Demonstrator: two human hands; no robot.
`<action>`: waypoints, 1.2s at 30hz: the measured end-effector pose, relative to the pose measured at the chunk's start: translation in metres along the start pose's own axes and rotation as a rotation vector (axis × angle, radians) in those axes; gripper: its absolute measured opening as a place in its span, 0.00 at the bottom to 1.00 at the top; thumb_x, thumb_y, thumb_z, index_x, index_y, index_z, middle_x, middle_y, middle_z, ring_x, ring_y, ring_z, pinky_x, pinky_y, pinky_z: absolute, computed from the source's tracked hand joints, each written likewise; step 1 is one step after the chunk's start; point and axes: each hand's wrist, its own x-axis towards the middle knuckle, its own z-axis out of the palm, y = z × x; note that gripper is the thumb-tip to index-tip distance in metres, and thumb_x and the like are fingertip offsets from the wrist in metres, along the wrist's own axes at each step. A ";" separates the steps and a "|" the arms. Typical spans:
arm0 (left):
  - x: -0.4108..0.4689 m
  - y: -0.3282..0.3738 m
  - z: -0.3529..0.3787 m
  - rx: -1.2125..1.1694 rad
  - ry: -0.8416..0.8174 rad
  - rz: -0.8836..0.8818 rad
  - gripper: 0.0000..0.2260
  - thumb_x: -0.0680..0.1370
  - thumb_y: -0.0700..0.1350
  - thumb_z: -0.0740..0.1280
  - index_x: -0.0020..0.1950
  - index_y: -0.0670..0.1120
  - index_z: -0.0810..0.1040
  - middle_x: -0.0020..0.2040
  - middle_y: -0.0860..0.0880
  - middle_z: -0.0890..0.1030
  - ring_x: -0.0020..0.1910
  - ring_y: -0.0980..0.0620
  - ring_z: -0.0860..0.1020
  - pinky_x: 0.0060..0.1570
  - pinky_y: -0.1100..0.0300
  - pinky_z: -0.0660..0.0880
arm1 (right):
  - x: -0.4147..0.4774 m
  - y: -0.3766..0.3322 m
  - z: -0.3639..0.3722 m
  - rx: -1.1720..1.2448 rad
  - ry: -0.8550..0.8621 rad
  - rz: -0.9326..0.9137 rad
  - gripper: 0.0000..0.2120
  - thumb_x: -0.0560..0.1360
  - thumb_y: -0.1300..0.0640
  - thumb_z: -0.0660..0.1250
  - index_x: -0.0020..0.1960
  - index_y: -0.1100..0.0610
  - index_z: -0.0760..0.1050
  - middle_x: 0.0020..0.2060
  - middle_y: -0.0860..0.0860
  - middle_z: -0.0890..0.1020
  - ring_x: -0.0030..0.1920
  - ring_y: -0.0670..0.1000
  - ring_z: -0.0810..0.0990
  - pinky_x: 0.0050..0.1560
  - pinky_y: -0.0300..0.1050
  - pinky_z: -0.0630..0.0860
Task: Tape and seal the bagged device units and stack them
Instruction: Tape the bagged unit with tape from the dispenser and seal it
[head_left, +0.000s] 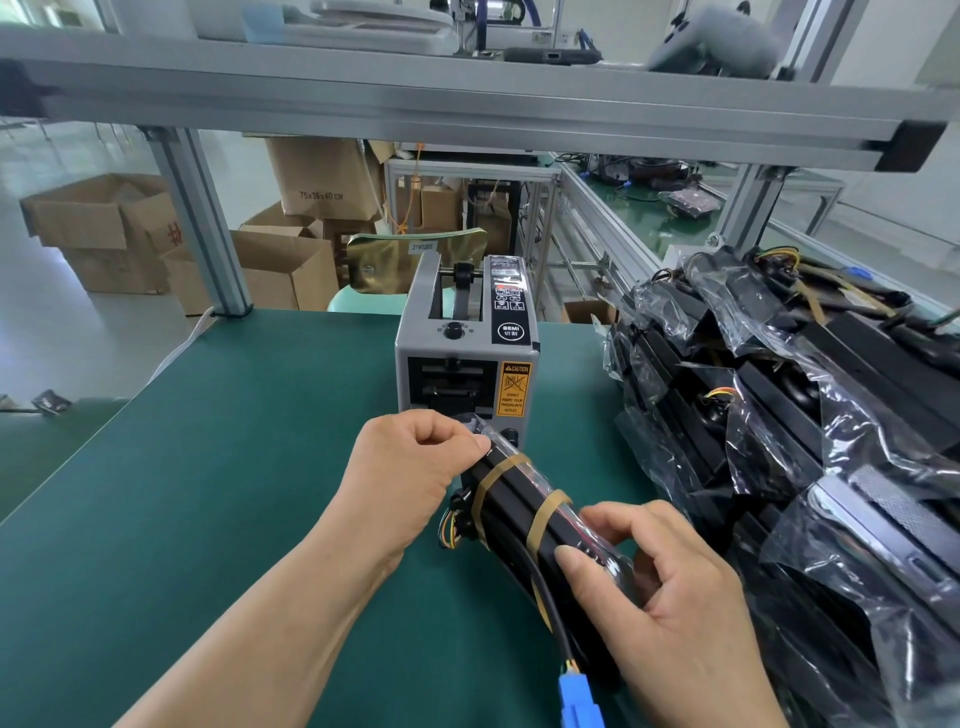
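A black device unit in a clear bag (519, 504) lies at an angle on the green mat, just in front of the grey tape dispenser (465, 345). Two bands of tan tape (543, 519) wrap around it. My left hand (410, 467) pinches the bag's far end with curled fingers. Nearer to me, my right hand (670, 587) grips the other end, thumb pressing on the plastic. A black cable with a blue connector (579, 696) hangs from the unit toward me. At the right rises a stack of bagged units (810, 415).
The green mat (234, 467) stretches to the left of the hands. An aluminium frame post (208, 228) stands at the table's back left and a shelf beam crosses overhead. Cardboard boxes (104, 234) and a chair back (410, 260) lie beyond the table.
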 end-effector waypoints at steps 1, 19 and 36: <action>0.000 0.000 0.000 -0.008 0.002 -0.003 0.08 0.72 0.46 0.76 0.33 0.50 0.83 0.37 0.50 0.84 0.33 0.63 0.76 0.30 0.77 0.70 | 0.000 0.000 0.000 -0.002 0.000 -0.002 0.14 0.64 0.35 0.66 0.44 0.40 0.79 0.44 0.42 0.80 0.37 0.45 0.77 0.35 0.28 0.69; 0.000 -0.006 0.012 -0.195 0.007 -0.171 0.05 0.74 0.47 0.72 0.39 0.49 0.80 0.24 0.60 0.73 0.24 0.61 0.70 0.30 0.66 0.68 | 0.002 -0.004 -0.001 0.008 0.012 -0.018 0.13 0.63 0.37 0.67 0.43 0.41 0.80 0.42 0.43 0.80 0.39 0.43 0.78 0.35 0.27 0.69; -0.001 -0.005 0.013 -0.287 -0.052 -0.215 0.11 0.68 0.47 0.79 0.45 0.46 0.81 0.32 0.52 0.83 0.25 0.59 0.78 0.23 0.70 0.70 | 0.037 -0.029 -0.019 -0.274 -0.247 0.054 0.24 0.60 0.27 0.65 0.48 0.41 0.77 0.44 0.38 0.80 0.44 0.40 0.78 0.48 0.43 0.76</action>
